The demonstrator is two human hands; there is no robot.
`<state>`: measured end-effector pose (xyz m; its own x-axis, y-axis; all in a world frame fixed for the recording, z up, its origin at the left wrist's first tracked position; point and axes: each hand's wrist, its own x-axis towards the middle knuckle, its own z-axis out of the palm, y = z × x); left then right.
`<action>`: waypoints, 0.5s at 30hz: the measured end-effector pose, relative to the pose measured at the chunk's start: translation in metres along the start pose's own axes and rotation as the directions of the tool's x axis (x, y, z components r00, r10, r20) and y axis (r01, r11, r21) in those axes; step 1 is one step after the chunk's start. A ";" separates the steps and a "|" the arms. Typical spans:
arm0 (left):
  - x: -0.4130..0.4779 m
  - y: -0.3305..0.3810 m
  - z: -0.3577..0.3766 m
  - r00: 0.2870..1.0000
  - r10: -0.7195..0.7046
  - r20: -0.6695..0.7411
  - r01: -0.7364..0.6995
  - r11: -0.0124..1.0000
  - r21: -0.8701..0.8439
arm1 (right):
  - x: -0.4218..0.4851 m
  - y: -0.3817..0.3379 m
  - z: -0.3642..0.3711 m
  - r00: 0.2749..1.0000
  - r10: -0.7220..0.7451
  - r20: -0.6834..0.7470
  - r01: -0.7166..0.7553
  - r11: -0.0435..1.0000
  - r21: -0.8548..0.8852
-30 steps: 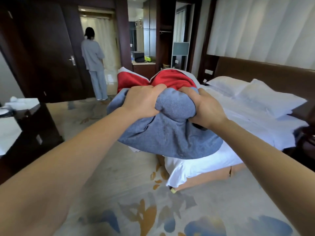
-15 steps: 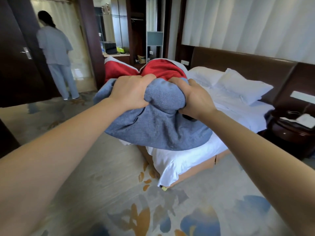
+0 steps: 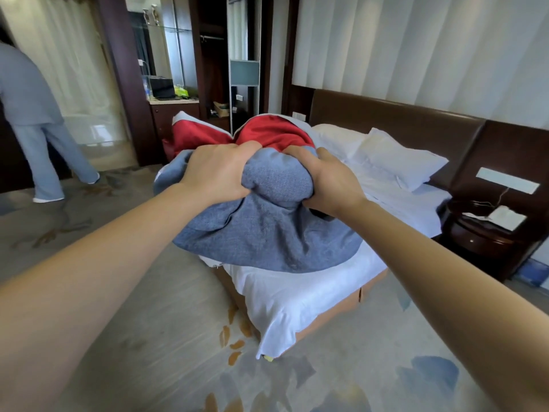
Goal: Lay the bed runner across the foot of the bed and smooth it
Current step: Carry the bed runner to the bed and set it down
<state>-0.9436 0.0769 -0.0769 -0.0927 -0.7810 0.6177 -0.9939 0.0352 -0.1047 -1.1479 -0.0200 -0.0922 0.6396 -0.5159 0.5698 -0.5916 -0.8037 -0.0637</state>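
Bed runner (image 3: 267,233) bunched, no clear long axis, left hand (image 3: 218,171) and right hand (image 3: 329,182) grip clenched on it, above bed (image 3: 297,295) corner

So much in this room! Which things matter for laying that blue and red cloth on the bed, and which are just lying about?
For the job: bed runner, bunched in the left hand and right hand; bed.
Lying about: pillows; nightstand; person in the background.

Dark nightstand (image 3: 475,242) on patterned carpet (image 3: 178,337) (white drapes (image 3: 416,49) behind).
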 end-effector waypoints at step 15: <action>0.097 -0.052 0.062 1.000 -0.004 -0.015 0.005 0.997 0.083 | 0.106 0.070 0.052 1.000 -0.025 0.014 0.024 0.998 0.055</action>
<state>-0.8969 -0.0396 -0.0597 -0.0894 -0.7714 0.6300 -0.9860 -0.0208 -0.1654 -1.0961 -0.1458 -0.0786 0.6608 -0.4996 0.5601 -0.5478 -0.8312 -0.0951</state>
